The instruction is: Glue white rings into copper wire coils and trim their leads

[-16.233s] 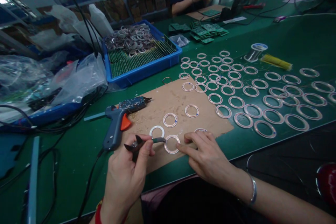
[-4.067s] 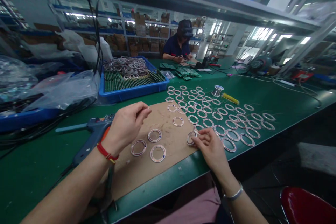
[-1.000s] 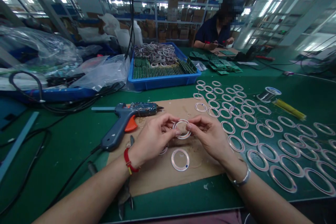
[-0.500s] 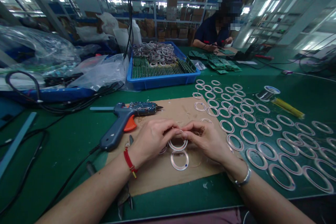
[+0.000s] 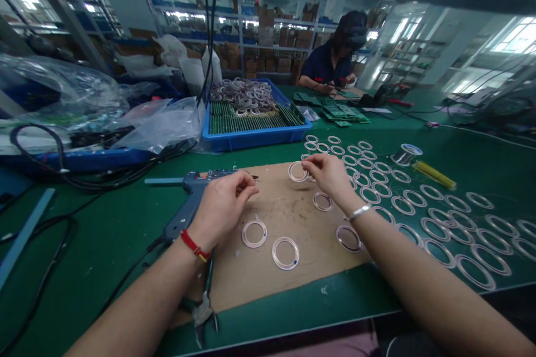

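My right hand reaches forward over the brown cardboard mat and pinches a thin ring-shaped coil at the mat's far edge. My left hand, with a red wrist cord, hovers above the mat's left side with fingers curled together and nothing visible in them. It is just in front of the grey glue gun. Two rings lie on the mat near me, and two more lie to the right.
Several rows of rings cover the green table on the right. A blue tray of rings and green boards stands behind the mat. Pliers lie near the front edge. Cables and plastic bags crowd the left. Another person works opposite.
Both hands held one ring together near me half a second ago. My right hand has since carried a ring forward to the mat's far edge, and my left hand has let go.
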A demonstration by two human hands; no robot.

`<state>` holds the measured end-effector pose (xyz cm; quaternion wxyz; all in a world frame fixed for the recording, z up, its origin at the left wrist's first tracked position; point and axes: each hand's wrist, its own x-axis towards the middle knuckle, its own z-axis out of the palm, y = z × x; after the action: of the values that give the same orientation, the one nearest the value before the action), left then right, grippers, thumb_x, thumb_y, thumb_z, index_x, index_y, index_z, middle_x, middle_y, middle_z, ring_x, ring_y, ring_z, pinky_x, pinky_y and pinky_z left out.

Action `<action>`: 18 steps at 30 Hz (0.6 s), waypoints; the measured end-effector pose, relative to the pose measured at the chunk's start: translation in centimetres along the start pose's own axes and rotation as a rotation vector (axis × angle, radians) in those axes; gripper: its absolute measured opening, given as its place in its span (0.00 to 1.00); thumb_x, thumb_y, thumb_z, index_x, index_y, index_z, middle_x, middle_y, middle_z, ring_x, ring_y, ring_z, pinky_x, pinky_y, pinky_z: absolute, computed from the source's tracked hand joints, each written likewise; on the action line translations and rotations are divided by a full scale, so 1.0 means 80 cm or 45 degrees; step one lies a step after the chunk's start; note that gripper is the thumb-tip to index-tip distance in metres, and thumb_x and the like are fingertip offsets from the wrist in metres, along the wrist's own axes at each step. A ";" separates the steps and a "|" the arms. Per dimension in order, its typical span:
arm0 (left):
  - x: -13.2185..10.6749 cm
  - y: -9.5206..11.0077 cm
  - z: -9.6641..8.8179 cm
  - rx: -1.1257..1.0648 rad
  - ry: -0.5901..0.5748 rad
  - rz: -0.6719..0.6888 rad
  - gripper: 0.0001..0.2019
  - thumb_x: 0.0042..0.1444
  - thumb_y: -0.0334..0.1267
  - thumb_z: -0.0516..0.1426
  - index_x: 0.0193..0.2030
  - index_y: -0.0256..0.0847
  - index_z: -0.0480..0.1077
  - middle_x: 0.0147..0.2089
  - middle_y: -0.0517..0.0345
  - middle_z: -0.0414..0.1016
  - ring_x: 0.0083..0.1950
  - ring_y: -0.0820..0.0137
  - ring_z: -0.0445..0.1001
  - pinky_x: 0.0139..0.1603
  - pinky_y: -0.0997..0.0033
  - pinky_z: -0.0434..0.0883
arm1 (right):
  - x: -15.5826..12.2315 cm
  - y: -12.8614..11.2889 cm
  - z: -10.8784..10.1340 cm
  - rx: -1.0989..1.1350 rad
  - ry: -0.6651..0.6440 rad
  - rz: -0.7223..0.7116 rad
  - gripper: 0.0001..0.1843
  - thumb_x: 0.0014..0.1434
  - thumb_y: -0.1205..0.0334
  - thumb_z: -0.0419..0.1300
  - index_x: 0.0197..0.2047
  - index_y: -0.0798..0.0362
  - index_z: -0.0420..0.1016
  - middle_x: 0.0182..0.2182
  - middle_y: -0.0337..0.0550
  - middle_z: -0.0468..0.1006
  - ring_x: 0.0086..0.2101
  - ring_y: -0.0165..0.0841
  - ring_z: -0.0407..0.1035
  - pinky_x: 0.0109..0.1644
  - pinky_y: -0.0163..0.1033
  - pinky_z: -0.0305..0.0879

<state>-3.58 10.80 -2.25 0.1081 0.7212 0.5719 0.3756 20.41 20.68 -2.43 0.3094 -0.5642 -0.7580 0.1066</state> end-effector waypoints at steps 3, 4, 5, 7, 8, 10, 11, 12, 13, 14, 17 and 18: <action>-0.001 0.002 0.002 0.003 -0.020 0.046 0.05 0.59 0.36 0.55 0.36 0.40 0.72 0.36 0.60 0.75 0.36 0.74 0.71 0.38 0.74 0.62 | 0.033 0.007 0.018 -0.257 -0.030 0.028 0.14 0.62 0.59 0.53 0.41 0.55 0.79 0.36 0.46 0.78 0.36 0.33 0.71 0.37 0.34 0.58; -0.001 0.002 0.001 0.030 -0.024 0.054 0.07 0.60 0.36 0.54 0.35 0.39 0.72 0.35 0.60 0.75 0.35 0.73 0.71 0.38 0.74 0.62 | 0.040 0.008 0.023 -0.304 -0.051 0.031 0.14 0.61 0.61 0.54 0.40 0.55 0.80 0.35 0.48 0.78 0.36 0.34 0.71 0.37 0.35 0.58; -0.001 0.001 -0.001 0.077 -0.032 0.049 0.08 0.60 0.37 0.53 0.34 0.39 0.71 0.34 0.60 0.75 0.34 0.73 0.70 0.36 0.73 0.61 | 0.045 0.009 0.026 -0.357 -0.075 0.023 0.13 0.61 0.61 0.54 0.39 0.56 0.80 0.34 0.49 0.78 0.36 0.36 0.71 0.37 0.36 0.57; 0.000 0.000 -0.005 0.231 -0.065 0.005 0.11 0.62 0.41 0.52 0.33 0.39 0.70 0.31 0.59 0.74 0.32 0.71 0.69 0.33 0.71 0.57 | 0.049 0.009 0.024 -0.462 -0.103 -0.021 0.14 0.61 0.62 0.53 0.36 0.59 0.80 0.33 0.53 0.77 0.36 0.39 0.71 0.38 0.38 0.57; 0.001 0.000 -0.008 0.319 -0.082 -0.024 0.14 0.62 0.44 0.51 0.33 0.40 0.71 0.31 0.58 0.74 0.31 0.70 0.68 0.32 0.70 0.55 | 0.048 0.007 0.020 -0.505 -0.099 -0.055 0.15 0.62 0.62 0.52 0.37 0.60 0.79 0.34 0.55 0.77 0.37 0.41 0.71 0.39 0.39 0.58; 0.001 0.001 -0.013 0.448 -0.104 -0.066 0.19 0.63 0.50 0.48 0.31 0.41 0.71 0.29 0.57 0.73 0.31 0.68 0.68 0.31 0.70 0.53 | 0.039 -0.002 0.006 -0.565 -0.043 -0.130 0.17 0.64 0.61 0.51 0.43 0.61 0.78 0.41 0.56 0.76 0.44 0.43 0.69 0.45 0.41 0.58; 0.001 0.002 -0.016 0.470 -0.112 -0.072 0.21 0.63 0.52 0.48 0.30 0.41 0.71 0.28 0.57 0.73 0.30 0.68 0.68 0.31 0.69 0.52 | 0.031 -0.010 0.000 -0.565 0.003 -0.174 0.17 0.64 0.60 0.50 0.47 0.60 0.76 0.45 0.54 0.75 0.46 0.42 0.67 0.48 0.41 0.57; 0.001 0.004 -0.018 0.465 -0.121 -0.063 0.22 0.63 0.53 0.48 0.28 0.40 0.71 0.27 0.58 0.72 0.29 0.69 0.67 0.31 0.70 0.53 | 0.020 -0.020 -0.005 -0.536 0.043 -0.221 0.18 0.65 0.59 0.51 0.50 0.58 0.75 0.46 0.51 0.74 0.48 0.41 0.66 0.51 0.41 0.56; 0.001 0.006 -0.021 0.437 -0.130 -0.049 0.22 0.62 0.53 0.49 0.27 0.40 0.71 0.26 0.58 0.72 0.29 0.70 0.67 0.32 0.70 0.53 | 0.007 -0.031 -0.008 -0.469 0.070 -0.275 0.17 0.64 0.58 0.52 0.49 0.56 0.75 0.46 0.47 0.75 0.47 0.39 0.66 0.51 0.40 0.56; 0.001 0.008 -0.023 0.390 -0.149 -0.034 0.21 0.61 0.52 0.51 0.26 0.39 0.70 0.25 0.59 0.72 0.28 0.71 0.66 0.32 0.70 0.54 | -0.008 -0.043 -0.007 -0.365 0.056 -0.312 0.15 0.64 0.57 0.52 0.46 0.54 0.76 0.43 0.44 0.76 0.44 0.36 0.67 0.48 0.38 0.57; -0.002 0.013 -0.029 0.206 -0.209 -0.010 0.14 0.60 0.45 0.55 0.28 0.39 0.72 0.27 0.61 0.73 0.29 0.73 0.68 0.32 0.72 0.57 | -0.057 -0.078 0.007 -0.104 -0.295 -0.292 0.15 0.63 0.54 0.53 0.35 0.52 0.77 0.31 0.38 0.77 0.31 0.30 0.68 0.34 0.35 0.56; -0.003 0.013 -0.031 0.157 -0.214 0.004 0.11 0.60 0.42 0.55 0.31 0.39 0.73 0.30 0.61 0.75 0.31 0.73 0.69 0.33 0.73 0.59 | -0.071 -0.086 0.015 -0.095 -0.402 -0.277 0.15 0.62 0.53 0.54 0.34 0.52 0.77 0.30 0.38 0.76 0.30 0.29 0.67 0.32 0.35 0.54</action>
<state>-4.43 9.56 -0.03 0.1105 0.7565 0.5816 0.2779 15.22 13.29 -1.85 0.1750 -0.4663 -0.8571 0.1315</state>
